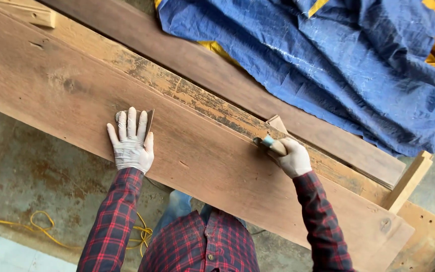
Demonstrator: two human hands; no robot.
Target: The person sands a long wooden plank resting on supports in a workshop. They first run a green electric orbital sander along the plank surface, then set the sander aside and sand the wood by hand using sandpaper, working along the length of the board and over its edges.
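Soft, even daylight fills the frame, with only faint shadows. Focus is sharp throughout. The lower left corner is slightly overbright.

I see my gloved left hand pressed flat on a sheet of sandpaper at centre-left of the frame, on the broad wooden plank. My gloved right hand, right of centre, grips a wooden-handled scraper against the plank's flaking upper edge. A blue tarp fills the upper right; a yellow cord lies on the floor at lower left.
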